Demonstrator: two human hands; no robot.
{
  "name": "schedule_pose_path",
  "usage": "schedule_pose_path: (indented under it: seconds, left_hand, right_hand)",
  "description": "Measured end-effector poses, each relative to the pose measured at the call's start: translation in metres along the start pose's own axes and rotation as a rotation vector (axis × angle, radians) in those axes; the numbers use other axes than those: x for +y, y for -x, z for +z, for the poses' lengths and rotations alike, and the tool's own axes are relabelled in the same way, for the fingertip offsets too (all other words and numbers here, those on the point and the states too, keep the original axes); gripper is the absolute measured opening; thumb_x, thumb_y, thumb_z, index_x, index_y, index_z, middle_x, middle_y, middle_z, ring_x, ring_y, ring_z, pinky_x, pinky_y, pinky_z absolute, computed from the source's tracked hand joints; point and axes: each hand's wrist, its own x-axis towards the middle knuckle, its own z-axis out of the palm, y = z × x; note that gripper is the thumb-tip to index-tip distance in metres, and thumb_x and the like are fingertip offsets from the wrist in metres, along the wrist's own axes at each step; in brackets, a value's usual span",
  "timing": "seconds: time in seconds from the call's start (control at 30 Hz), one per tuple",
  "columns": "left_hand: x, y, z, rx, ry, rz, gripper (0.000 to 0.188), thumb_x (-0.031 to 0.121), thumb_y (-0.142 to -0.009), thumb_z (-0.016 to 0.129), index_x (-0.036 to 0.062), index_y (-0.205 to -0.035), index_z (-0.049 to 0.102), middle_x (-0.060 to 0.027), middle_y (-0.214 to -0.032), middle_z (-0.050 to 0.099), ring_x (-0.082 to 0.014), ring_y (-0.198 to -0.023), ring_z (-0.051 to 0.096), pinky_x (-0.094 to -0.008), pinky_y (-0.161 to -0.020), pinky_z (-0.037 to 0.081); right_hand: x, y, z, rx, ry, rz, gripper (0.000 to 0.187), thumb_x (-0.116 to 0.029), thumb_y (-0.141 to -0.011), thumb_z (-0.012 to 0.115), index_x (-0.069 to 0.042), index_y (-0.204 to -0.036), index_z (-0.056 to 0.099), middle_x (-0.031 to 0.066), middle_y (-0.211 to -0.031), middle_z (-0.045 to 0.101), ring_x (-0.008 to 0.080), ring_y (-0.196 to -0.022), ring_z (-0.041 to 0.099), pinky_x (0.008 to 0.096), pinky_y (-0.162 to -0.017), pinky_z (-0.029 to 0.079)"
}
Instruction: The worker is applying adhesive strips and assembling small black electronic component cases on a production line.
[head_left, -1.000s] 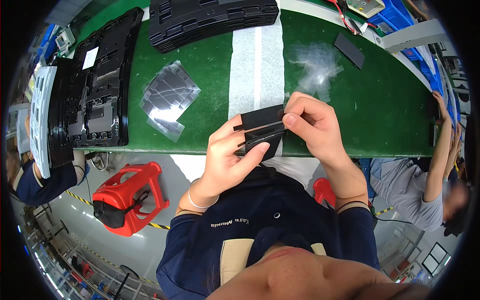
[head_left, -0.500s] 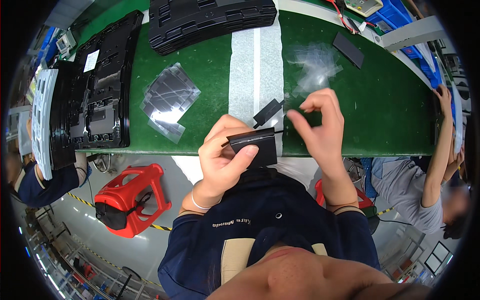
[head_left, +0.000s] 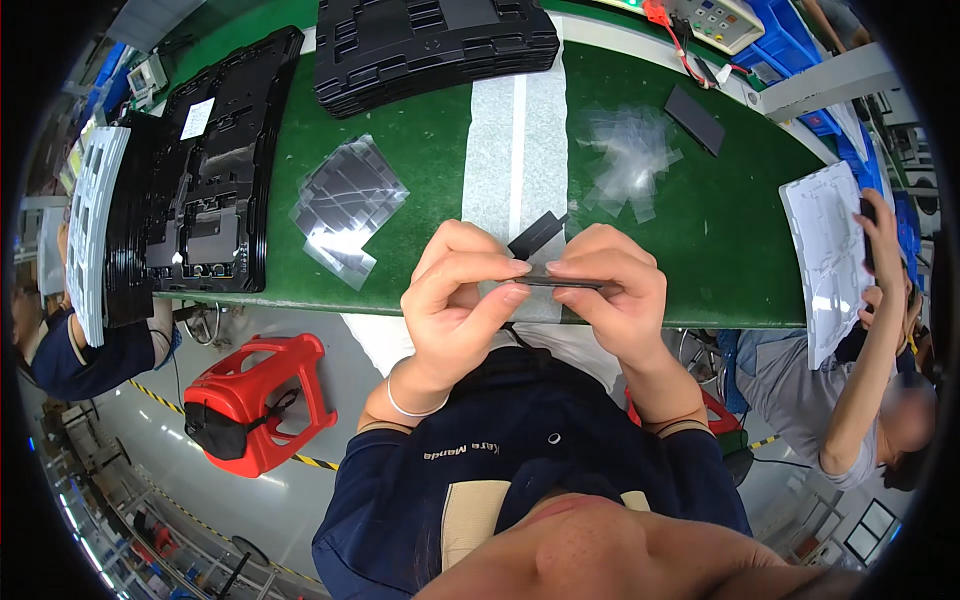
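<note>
A flat black rectangular piece [head_left: 560, 282] is held nearly edge-on just above the table's front edge. My left hand [head_left: 450, 295] is closed on its left end, thumb below and fingers above. My right hand [head_left: 622, 295] pinches the right end the same way. Most of the piece's face is turned out of sight. Just beyond my fingertips, a small black strip with narrow end tabs [head_left: 537, 236] lies slantwise on the pale runner [head_left: 488, 150].
Clear film sheets lie in a left pile [head_left: 350, 205] and a right pile [head_left: 630, 160]. A black slab [head_left: 695, 120] rests far right. Black moulded trays [head_left: 440, 45] are stacked at the back, more [head_left: 215, 170] at left. At right, a co-worker is beside a white tray [head_left: 825, 260].
My right hand has come in from the right and taken the black piece's other end. The piece has turned from face-up to edge-on. A co-worker's white tray has swung into view at right.
</note>
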Motion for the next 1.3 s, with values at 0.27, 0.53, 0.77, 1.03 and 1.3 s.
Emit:
schedule_pose_path:
  seconds: [0.27,0.53,0.77,1.03,1.3]
  left_hand:
    - [-0.006,0.0,0.014,0.121,-0.151,0.241,0.026,-0.006,-0.065,0.075,-0.0015,-0.088,0.064,-0.0073,-0.076,0.053,-0.0171,-0.063,0.05,-0.0278,-0.057,0.041]
    - [-0.003,0.013,0.039,-0.001,-0.655,0.316,0.072,0.03,-0.069,0.076,-0.008,-0.123,0.049,-0.0137,-0.093,0.05,-0.0232,-0.08,0.046,-0.0318,-0.068,0.04]
    - [0.005,-0.007,0.025,0.063,-0.017,-0.2,0.033,0.004,-0.072,0.07,-0.0048,-0.103,0.06,-0.0082,-0.093,0.05,-0.0146,-0.082,0.046,-0.0267,-0.071,0.04]
    - [-0.004,0.003,0.004,-0.108,0.082,-0.249,0.014,0.005,-0.082,0.063,-0.0075,-0.088,0.064,-0.0086,-0.089,0.055,-0.0119,-0.075,0.049,-0.0228,-0.064,0.039]
    - [-0.007,0.0,0.008,-0.151,-0.189,-0.034,0.023,0.002,-0.075,0.066,-0.0056,-0.096,0.065,-0.0099,-0.087,0.056,-0.0168,-0.072,0.052,-0.0248,-0.061,0.041]
  right_hand:
    - [0.007,0.001,0.007,0.16,0.295,-0.346,0.028,0.0,-0.061,0.076,-0.002,-0.088,0.067,0.0064,-0.077,0.061,0.0187,-0.064,0.057,0.027,-0.054,0.044]
    - [0.007,0.0,0.016,0.337,0.625,-0.517,0.032,0.0,-0.057,0.075,0.001,-0.088,0.066,0.0072,-0.074,0.059,0.0204,-0.057,0.055,0.0285,-0.047,0.042]
    - [0.002,0.001,-0.002,0.067,-0.156,0.215,0.023,-0.003,-0.07,0.074,0.0,-0.087,0.06,0.0039,-0.075,0.056,0.0121,-0.07,0.05,0.024,-0.062,0.037]
    - [-0.006,-0.012,-0.011,0.087,-0.155,0.079,0.027,-0.005,-0.071,0.073,-0.002,-0.095,0.06,0.0033,-0.082,0.056,0.0121,-0.074,0.051,0.0245,-0.067,0.038]
    - [-0.009,-0.005,-0.007,0.196,0.245,-0.148,0.021,0.002,-0.064,0.077,-0.003,-0.08,0.065,0.0064,-0.079,0.058,0.0166,-0.068,0.053,0.0264,-0.057,0.038]
